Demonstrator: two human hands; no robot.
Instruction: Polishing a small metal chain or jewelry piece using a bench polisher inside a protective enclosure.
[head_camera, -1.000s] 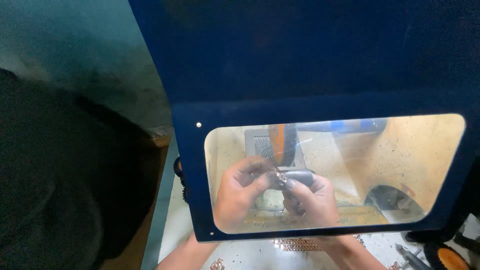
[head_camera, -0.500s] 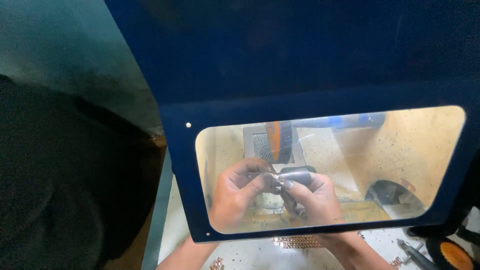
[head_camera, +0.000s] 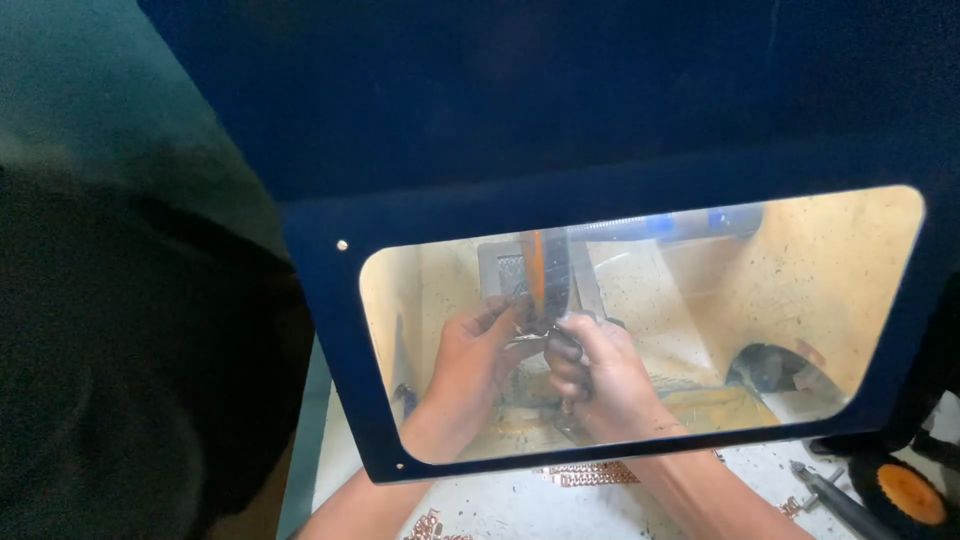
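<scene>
Blue shield (head_camera: 620, 120) w/ a clear window (head_camera: 800, 290) was my landmark, and everything that mattered sat behind that window. Both hands worked inside: left hand (head_camera: 470, 360) behind the window's lower-left part, right hand (head_camera: 600, 375) just beside it toward the centre. Between them, a small dark metal piece (head_camera: 545, 335), pinched by left fingertips on one side, right fingers curled tight round the other end; grip looked pressed together on both, tho the glare blurred the detail. That piece sat directly under the spinning wheel w/ an orange stripe (head_camera: 540, 265), touching or nearly so, couldn't tell which. My read: the polishing/grinding step was in hand, piece being held up to the wheel. Next move, I judged, would call for steady pressure, a slow turn of the piece to present a fresh face, fingertips kept off the wheel. Below the shield's bottom edge lay copper-coloured chain bits (head_camera: 585, 475); toward its lower-right corner, an orange-hubbed wheel (head_camera: 905, 490).
</scene>
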